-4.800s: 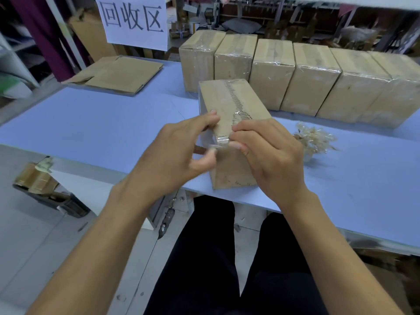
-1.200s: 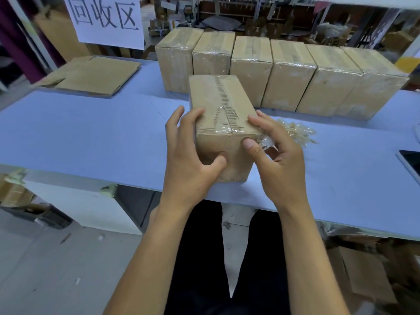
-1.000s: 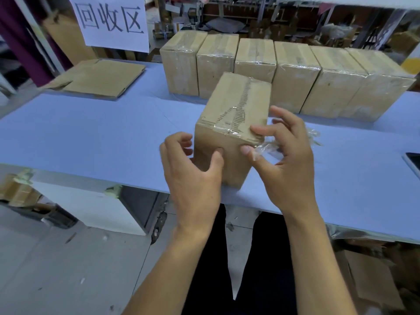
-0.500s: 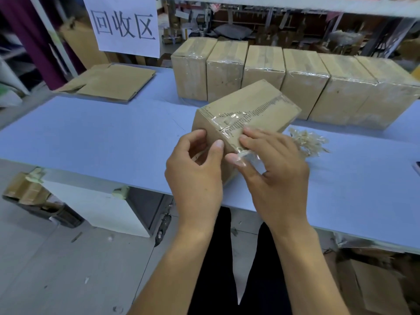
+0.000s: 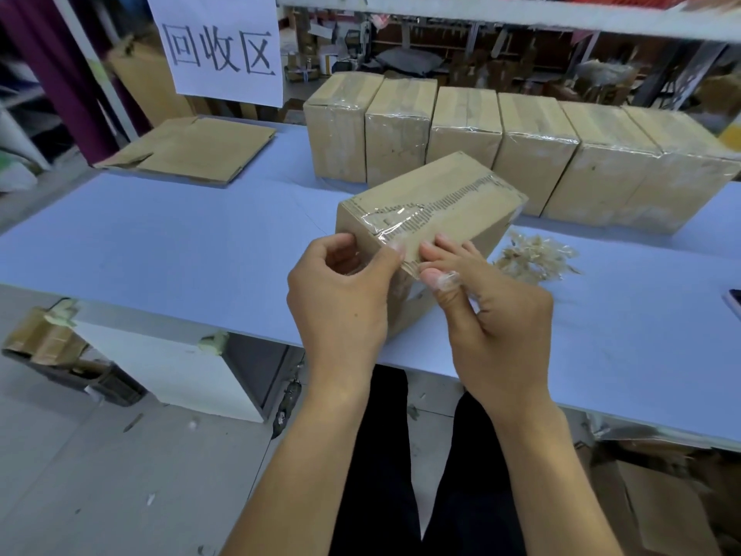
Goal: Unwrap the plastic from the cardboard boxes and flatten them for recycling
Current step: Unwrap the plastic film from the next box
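Observation:
A brown cardboard box [image 5: 453, 202] sits turned at an angle near the front edge of the blue table [image 5: 160, 250], with a strip of clear tape [image 5: 395, 216] still stuck on its top seam. My left hand [image 5: 341, 298] grips the box's near corner, thumb on the top edge. My right hand [image 5: 489, 311] has its fingertips on the top of the box, and its thumb and fingers pinch a torn piece of clear plastic [image 5: 447, 279]. The box's near face is mostly hidden behind my hands.
Several plastic-wrapped boxes [image 5: 465, 130] stand in a row at the back. Flattened cardboard [image 5: 192, 150] lies back left under a white sign [image 5: 220, 46]. A heap of crumpled plastic [image 5: 533, 256] lies right of the box. A phone's corner [image 5: 735, 302] shows at the right edge.
The box has turned from lengthwise to diagonal on the table. Both hands shifted to its near corner, and my right hand now pinches a loose scrap of plastic there.

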